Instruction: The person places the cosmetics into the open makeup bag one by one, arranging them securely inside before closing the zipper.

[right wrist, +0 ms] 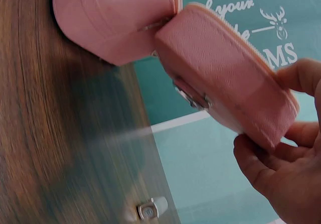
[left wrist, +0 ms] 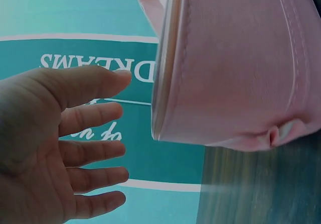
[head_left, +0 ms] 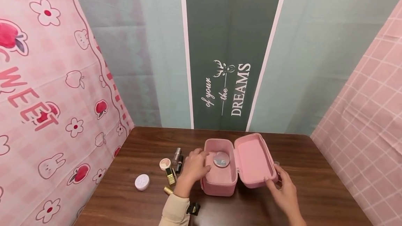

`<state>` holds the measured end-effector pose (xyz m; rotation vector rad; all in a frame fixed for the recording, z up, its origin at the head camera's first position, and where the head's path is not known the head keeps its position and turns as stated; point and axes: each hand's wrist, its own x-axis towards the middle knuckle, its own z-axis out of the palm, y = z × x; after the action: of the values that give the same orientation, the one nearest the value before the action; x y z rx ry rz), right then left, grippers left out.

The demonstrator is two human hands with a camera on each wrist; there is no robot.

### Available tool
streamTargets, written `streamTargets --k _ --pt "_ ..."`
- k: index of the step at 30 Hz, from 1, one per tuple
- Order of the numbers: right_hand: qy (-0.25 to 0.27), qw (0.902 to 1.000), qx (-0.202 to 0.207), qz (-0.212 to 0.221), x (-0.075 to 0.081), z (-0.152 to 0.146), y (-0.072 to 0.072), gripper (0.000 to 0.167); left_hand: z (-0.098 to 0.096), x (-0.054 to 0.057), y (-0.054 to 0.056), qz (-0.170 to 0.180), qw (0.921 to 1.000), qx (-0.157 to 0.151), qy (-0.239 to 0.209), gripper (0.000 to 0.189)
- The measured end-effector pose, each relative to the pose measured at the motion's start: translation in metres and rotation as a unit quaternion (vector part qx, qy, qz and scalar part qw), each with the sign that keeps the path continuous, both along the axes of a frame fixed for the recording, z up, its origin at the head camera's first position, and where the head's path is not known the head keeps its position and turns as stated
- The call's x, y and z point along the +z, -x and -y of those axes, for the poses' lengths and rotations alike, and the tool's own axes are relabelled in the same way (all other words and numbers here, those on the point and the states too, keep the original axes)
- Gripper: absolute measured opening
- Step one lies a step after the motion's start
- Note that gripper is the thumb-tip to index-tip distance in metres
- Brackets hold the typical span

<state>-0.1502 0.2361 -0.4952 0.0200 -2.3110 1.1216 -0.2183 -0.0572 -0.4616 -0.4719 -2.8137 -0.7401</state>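
A pink cosmetic case (head_left: 218, 188) stands on the table with its lid (head_left: 255, 161) swung out to the right on a hinge. Inside its body lies a round, shiny compact-like item (head_left: 221, 159). My right hand (head_left: 285, 189) grips the lid's outer right corner; the right wrist view shows thumb and fingers on either side of the lid (right wrist: 225, 73). Over the case's left rim hovers my left hand (head_left: 195, 166), its fingers loosely spread. In the left wrist view this hand (left wrist: 60, 143) holds nothing and is apart from the case wall (left wrist: 230, 68).
Left of the case lie a white round compact (head_left: 142, 182), a round palette (head_left: 164, 164), several lipstick-like tubes (head_left: 170, 176), a gold tube (head_left: 168, 190) and a small black item (head_left: 193, 208). A small bottle-like item (right wrist: 150, 210) lies right of the lid. Printed cloths (head_left: 232, 44) hang around the table.
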Motion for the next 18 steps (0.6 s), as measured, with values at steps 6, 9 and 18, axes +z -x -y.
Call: streamTargets --k 6,9,18 --pt "0.027 0.9983 -0.037 0.037 0.003 0.009 0.001 0.048 0.01 -0.006 0.001 -0.005 0.9999 0.01 0.0 0.042" --pt "0.033 0.997 -0.053 0.045 0.004 0.011 0.001 0.048 0.015 -0.008 0.0 -0.001 0.9999 0.014 -0.004 0.041" --pt "0.056 0.9947 -0.058 0.064 0.005 0.016 0.003 0.047 0.034 -0.017 -0.002 -0.025 0.9993 0.025 -0.013 0.042"
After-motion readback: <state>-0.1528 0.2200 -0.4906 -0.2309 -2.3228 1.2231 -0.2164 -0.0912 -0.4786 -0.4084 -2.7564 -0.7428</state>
